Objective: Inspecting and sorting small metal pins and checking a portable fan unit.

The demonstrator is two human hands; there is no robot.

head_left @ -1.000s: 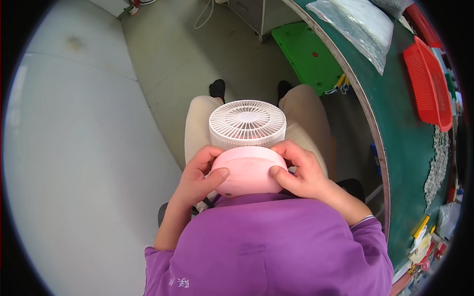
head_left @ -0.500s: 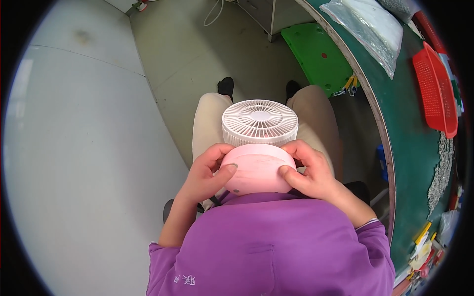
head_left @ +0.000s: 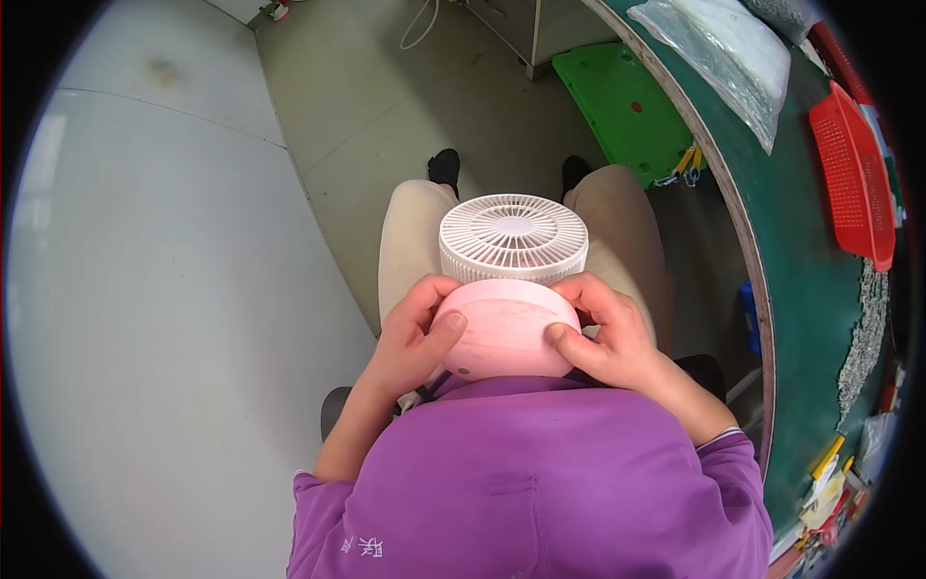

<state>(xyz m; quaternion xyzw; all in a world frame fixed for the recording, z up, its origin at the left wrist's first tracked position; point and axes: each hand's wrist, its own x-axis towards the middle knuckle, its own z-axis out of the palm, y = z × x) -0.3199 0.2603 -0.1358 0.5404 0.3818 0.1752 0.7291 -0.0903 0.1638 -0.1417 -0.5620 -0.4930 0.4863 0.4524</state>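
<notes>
Head view, pink fan base [head_left: 506, 328] clasped between left hand [head_left: 410, 338] and right hand [head_left: 608, 333], over lap

A green workbench [head_left: 810, 289] carries a red basket [head_left: 854, 174]; clear plastic bags [head_left: 723, 48] beside.

I hold the round base [head_left: 503, 330] over my lap between my hands, left hand [head_left: 413, 338] on its left side, right hand [head_left: 610, 333] on its right. The fan head [head_left: 513, 236] sits just beyond it, above my knees. The counter [head_left: 801, 280] curves along my right, carrying a basket [head_left: 854, 174] and a plastic bag [head_left: 723, 48].
</notes>
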